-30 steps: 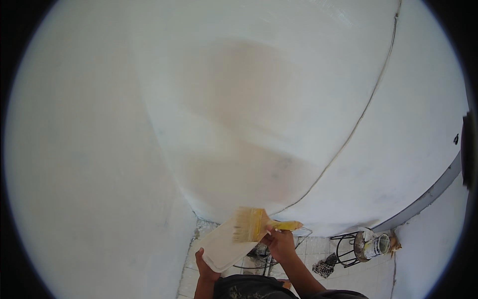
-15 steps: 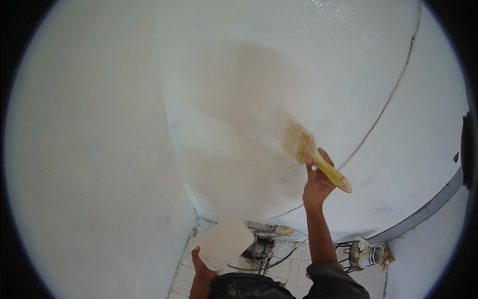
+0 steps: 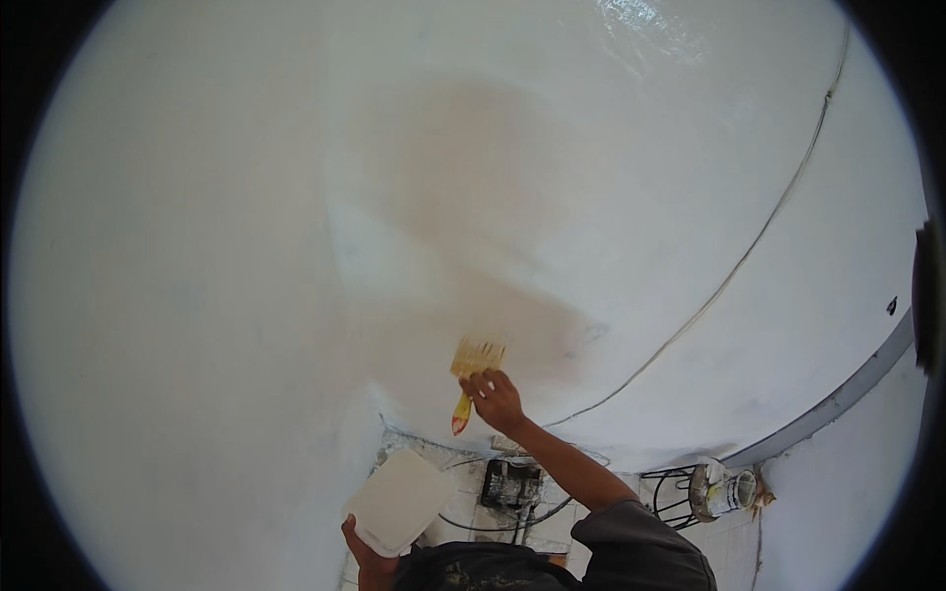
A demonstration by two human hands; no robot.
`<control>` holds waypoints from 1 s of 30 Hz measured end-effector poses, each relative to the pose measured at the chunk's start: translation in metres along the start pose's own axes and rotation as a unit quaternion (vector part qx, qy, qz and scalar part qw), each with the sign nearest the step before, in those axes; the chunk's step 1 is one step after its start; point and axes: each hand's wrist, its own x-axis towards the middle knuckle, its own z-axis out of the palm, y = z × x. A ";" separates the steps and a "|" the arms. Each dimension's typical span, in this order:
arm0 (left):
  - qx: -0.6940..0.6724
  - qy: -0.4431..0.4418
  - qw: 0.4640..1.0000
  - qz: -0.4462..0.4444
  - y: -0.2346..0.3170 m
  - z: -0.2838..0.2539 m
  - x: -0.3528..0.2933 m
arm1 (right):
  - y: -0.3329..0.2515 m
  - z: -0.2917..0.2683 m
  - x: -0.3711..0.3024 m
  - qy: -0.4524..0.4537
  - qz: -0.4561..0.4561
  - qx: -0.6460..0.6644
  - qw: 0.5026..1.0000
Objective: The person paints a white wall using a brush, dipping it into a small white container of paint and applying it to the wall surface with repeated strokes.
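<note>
The brush (image 3: 477, 358) is up by the wall (image 3: 690, 197), bristles upward, the right hand (image 3: 497, 400) closing its fingers round it. Lower, the left hand (image 3: 367, 550) grips a pale tray (image 3: 402, 500) at its edge. Off right, a stool (image 3: 699, 494) carries a bucket (image 3: 732, 492).

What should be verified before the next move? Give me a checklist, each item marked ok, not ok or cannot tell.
1. Brush gripped: ok, the fingers of the right hand are closed on it.
2. Tray supported: ok, the left hand holds it by its lower left edge.
3. Bristles touching the wall: cannot tell, the gap is not visible from this angle.
4. Wall cable apart from the brush: ok, it runs to the right.
5. Floor free of clutter near the person: not ok, a black object lies there.
</note>
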 end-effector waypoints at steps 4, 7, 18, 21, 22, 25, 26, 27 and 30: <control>-0.002 -0.012 1.000 -0.002 0.013 -0.012 0.009 | 0.008 -0.004 0.007 -0.057 0.075 -0.020 0.995; -0.008 -0.002 1.000 0.004 0.023 -0.014 0.011 | 0.045 -0.068 0.073 0.033 0.152 0.075 0.985; 0.023 -0.046 0.999 -0.019 0.032 -0.021 0.024 | 0.082 -0.156 0.159 0.180 0.010 -0.267 0.947; 0.005 -0.027 1.000 -0.012 0.027 -0.018 0.026 | 0.053 -0.045 0.069 0.085 -0.013 -0.230 0.969; 0.001 -0.021 1.000 -0.013 0.027 -0.012 0.024 | 0.039 -0.025 0.042 0.020 -0.021 -0.217 0.976; 0.007 -0.034 0.999 -0.002 0.031 -0.008 0.019 | 0.010 -0.001 -0.001 -0.085 -0.054 -0.111 0.989; 0.012 -0.034 0.999 0.000 0.032 -0.010 0.020 | 0.016 0.001 -0.005 -0.109 -0.012 -0.074 0.991; 0.016 -0.034 0.999 0.001 0.032 -0.015 0.022 | 0.022 0.000 -0.009 -0.135 0.031 -0.037 0.990; 0.021 -0.030 0.999 0.001 0.035 -0.018 0.020 | 0.052 -0.058 0.053 -0.072 0.152 0.059 0.984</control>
